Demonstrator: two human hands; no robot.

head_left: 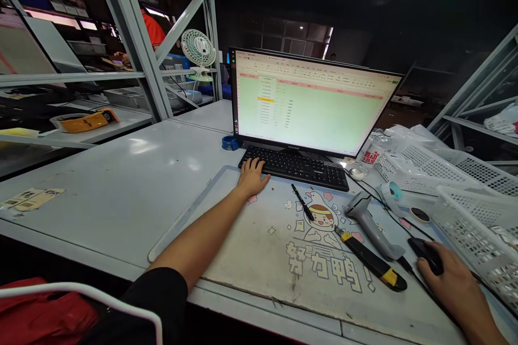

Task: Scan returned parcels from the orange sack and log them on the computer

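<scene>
My left hand (251,177) rests at the left end of the black keyboard (301,166), its fingers spread over the keys and the thumb out to the side. Behind the keyboard stands a monitor (307,108) with a spreadsheet on its screen. On the right of the desk mat (246,248), my right hand (451,277) is wrapped over a black computer mouse (426,255). Left of the mouse lie a grey barcode scanner (374,226) and a black-and-yellow utility knife (372,261). A black pen (302,202) lies across the mat's printed cartoon.
White perforated baskets (477,226) stand along the right side. Tape rolls (390,191) and a plastic bottle (372,155) are near them. A blue tape roll (230,143) sits left of the monitor. At the back left are a fan (198,47) and a person's orange sleeve (152,29).
</scene>
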